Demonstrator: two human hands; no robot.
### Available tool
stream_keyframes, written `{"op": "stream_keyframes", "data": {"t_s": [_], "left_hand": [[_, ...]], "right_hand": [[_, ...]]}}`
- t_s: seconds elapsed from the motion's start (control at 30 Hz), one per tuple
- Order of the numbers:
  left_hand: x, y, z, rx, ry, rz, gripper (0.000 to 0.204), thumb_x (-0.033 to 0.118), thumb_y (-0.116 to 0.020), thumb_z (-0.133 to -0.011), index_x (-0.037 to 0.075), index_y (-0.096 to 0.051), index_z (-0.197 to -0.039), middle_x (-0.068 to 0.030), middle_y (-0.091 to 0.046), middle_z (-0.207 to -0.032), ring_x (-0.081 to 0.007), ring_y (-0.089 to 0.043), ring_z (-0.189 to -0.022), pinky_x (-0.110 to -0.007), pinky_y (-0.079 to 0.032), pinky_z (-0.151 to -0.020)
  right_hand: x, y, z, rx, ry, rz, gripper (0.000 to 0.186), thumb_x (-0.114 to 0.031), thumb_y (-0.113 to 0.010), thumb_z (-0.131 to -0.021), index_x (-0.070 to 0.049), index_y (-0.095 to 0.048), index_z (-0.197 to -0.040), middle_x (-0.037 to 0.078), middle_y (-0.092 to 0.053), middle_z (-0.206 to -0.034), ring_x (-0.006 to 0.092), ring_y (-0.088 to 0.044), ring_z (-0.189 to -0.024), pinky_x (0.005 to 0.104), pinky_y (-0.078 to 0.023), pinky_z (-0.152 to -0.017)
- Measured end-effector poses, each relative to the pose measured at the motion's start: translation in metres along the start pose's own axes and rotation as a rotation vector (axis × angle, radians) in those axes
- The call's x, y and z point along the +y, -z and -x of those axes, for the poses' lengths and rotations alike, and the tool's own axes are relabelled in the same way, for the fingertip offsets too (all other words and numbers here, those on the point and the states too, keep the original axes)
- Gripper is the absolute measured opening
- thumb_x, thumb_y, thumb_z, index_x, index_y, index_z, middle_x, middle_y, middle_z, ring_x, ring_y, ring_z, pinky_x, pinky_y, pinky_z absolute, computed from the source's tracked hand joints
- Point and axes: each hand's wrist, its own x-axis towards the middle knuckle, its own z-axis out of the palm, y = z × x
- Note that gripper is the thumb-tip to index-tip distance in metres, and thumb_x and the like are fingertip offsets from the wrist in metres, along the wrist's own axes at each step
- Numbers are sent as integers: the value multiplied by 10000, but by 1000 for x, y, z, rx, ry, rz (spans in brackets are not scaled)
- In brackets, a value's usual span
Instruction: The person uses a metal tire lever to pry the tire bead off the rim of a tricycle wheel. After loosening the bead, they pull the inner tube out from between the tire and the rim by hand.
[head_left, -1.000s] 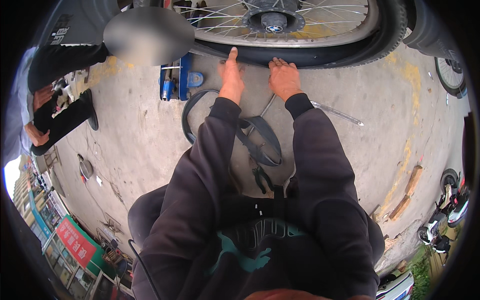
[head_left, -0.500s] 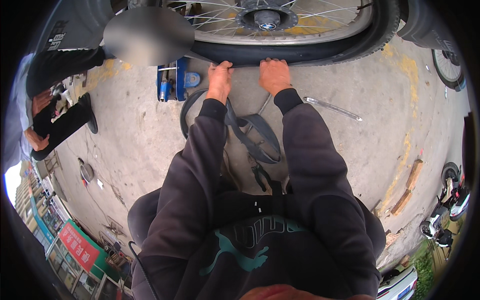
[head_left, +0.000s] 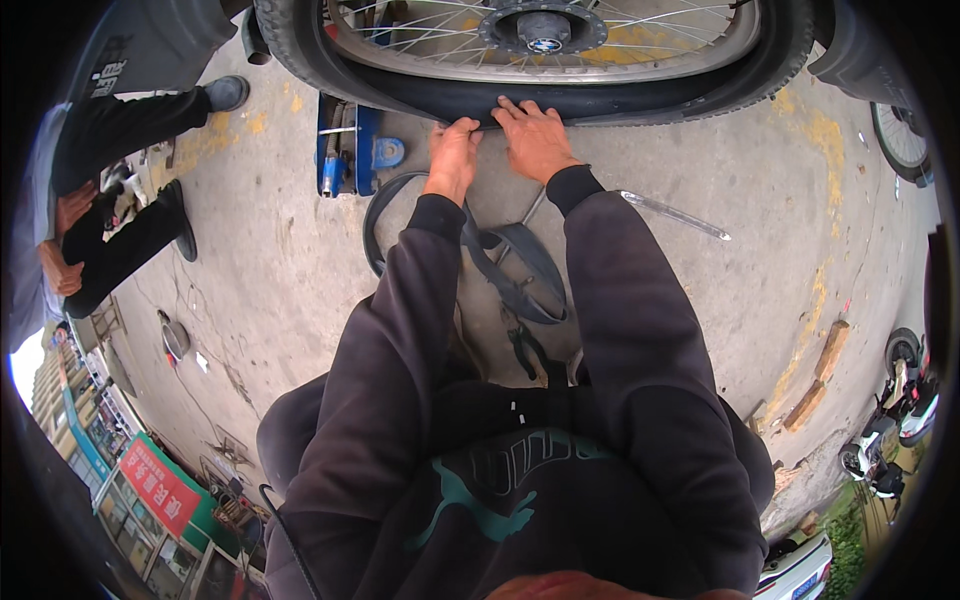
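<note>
A spoked wheel (head_left: pixel 620 70) stands in front of me at the top of the view. Its black tyre (head_left: pixel 290 50) hangs off the near side of the rim, and smooth black rubber, which looks like an inner tube (head_left: pixel 600 103), shows between them. My left hand (head_left: pixel 455 158) pinches the tyre's near edge with thumb and fingers. Just right of it, my right hand (head_left: pixel 537 143) lies on the smooth rubber, holding nothing, its fingers spread. A flat, limp rubber tube (head_left: pixel 520 262) lies looped on the ground below my hands.
A blue metal tool (head_left: pixel 365 150) stands left of my hands. On the ground lie a shiny metal bar (head_left: pixel 675 215) at right and dark-handled pliers (head_left: pixel 525 350) near my knees. Another person's legs (head_left: pixel 140 220) reach in from the left. Wooden blocks (head_left: pixel 820 370) lie far right.
My right hand has shifted left and up, its fingers opening from a grip on the tyre edge onto the smooth rubber. My left hand has moved slightly right along the edge.
</note>
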Motion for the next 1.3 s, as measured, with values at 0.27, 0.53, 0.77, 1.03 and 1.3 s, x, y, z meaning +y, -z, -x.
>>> {"op": "stream_keyframes", "data": {"t_s": [0.27, 0.53, 0.77, 1.03, 1.3], "left_hand": [[-3, 1, -3, 8, 38, -33, 373, -120, -623, -775, 89, -572, -1080, -36, -644, -993, -184, -627, -919, -392, -492, -864], [-8, -4, -1, -2, 23, -18, 328, -99, -633, -797, 36, -536, -1081, -76, -630, -1007, -191, -618, -874, -356, -512, -779], [-1, -45, 8, 227, -92, -152, 656, 201, -816, -832, -20, -446, -1326, -115, -599, -1220, -229, -607, -998, -352, -499, -844], [24, -28, -3, 172, -214, -336, 463, -12, -712, -784, 9, -534, -1211, -74, -641, -1072, -186, -613, -915, -314, -494, -746], [27, -6, 13, 130, -181, -283, 353, -52, -630, -799, 40, -521, -1122, -52, -601, -1017, -172, -597, -900, -346, -494, -791]], "right_hand": [[1, -11, 2, -69, -129, 70, 547, -148, -685, -822, -83, -579, -1354, 71, -523, -1494, 250, -533, -1278, 428, -452, -983], [-11, -19, -1, -12, -14, 36, 631, -189, -681, -835, -105, -508, -1436, 60, -475, -1539, 230, -460, -1387, 493, -410, -1030], [19, -7, 9, -125, -230, 167, 447, -217, -585, -901, -105, -604, -1334, 52, -577, -1445, 187, -523, -1326, 468, -407, -1015], [51, 42, 31, -244, -347, 519, 362, -246, -554, -937, -103, -672, -1248, 94, -642, -1340, 226, -590, -1212, 428, -386, -985], [17, 34, 9, -341, -305, 261, 361, -275, -629, -855, -96, -700, -1159, 112, -700, -1191, 250, -646, -1140, 406, -439, -921]]}}
